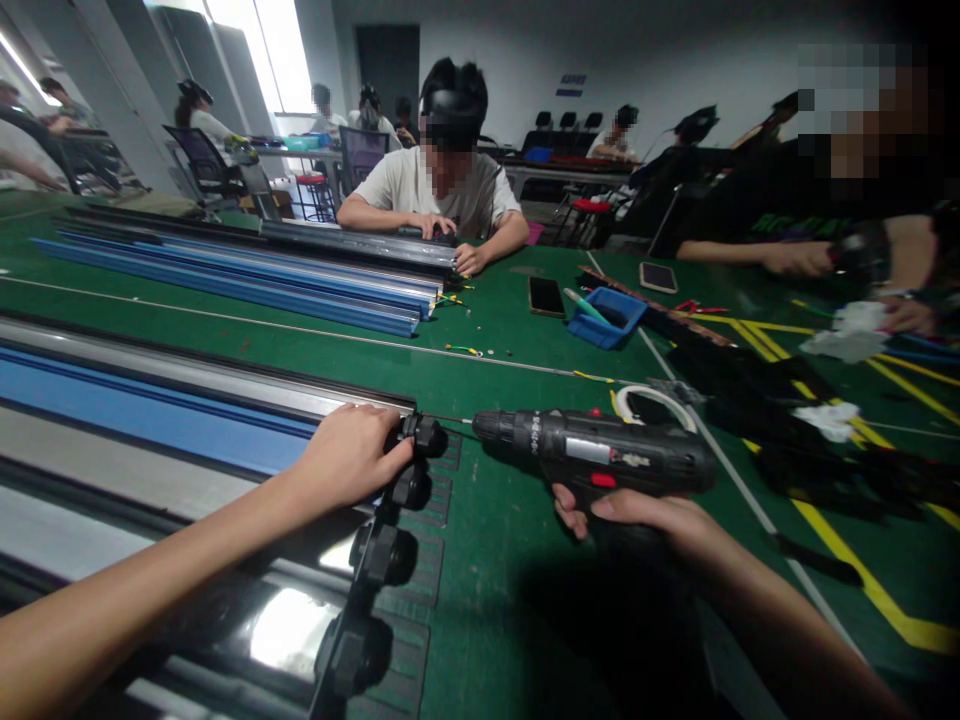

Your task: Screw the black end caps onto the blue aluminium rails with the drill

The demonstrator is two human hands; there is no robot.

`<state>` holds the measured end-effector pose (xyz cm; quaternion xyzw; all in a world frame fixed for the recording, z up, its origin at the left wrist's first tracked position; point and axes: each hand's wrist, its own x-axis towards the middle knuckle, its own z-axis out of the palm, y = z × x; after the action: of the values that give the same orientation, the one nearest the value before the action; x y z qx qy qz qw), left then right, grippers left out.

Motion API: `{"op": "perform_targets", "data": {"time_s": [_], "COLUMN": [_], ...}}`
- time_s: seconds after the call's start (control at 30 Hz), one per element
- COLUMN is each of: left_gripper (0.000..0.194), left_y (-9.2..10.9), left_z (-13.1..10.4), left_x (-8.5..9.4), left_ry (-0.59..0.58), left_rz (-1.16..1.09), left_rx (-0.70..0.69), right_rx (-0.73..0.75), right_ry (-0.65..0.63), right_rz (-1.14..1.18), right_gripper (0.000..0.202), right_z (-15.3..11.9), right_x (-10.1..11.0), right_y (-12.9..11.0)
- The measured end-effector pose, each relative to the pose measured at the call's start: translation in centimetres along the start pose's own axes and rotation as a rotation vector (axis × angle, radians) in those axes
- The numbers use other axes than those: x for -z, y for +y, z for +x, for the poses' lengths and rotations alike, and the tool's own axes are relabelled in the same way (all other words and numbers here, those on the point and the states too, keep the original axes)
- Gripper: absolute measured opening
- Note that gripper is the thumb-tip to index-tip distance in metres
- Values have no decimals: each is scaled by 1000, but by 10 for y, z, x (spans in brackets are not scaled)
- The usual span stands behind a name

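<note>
Metal profiles [150, 405] run leftward from the left grip [356, 455], which rests over one end, thumb at a black fitting [430, 437]; whether it pinches, I cannot tell. Rightward, a drill [600, 475] points toward it, clasped by the right grip [656, 512], its underside lost in shadow, its label [587, 450] unreadable. Beyond, a shirt's [829, 200] green lettering [799, 228] blurs.

Just beside a blue tray [598, 332], a phone [546, 297]; farther right, another phone [658, 277]. In the background, red stools [592, 206], a purple-backed chair [364, 155], a wall sign [571, 80].
</note>
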<state>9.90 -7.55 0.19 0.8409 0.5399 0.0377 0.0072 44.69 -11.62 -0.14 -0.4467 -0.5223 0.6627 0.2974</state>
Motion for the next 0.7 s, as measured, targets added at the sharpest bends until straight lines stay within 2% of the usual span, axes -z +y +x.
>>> {"op": "perform_targets", "data": {"time_s": [0.27,0.7], "left_gripper": [35,37], "left_y": [-1,-1], "left_z": [0,0], "left_x": [-3,-3], "left_ry": [17,18], "left_rz": [-9,-22], "left_rx": [-7,-5], "right_rx": [-19,-22], "right_ry": [28,25], "right_rz": [-29,-1], "right_gripper": [32,26], "right_z": [-1,-3], "right_x": [1,-1], "right_y": [2,-3]}}
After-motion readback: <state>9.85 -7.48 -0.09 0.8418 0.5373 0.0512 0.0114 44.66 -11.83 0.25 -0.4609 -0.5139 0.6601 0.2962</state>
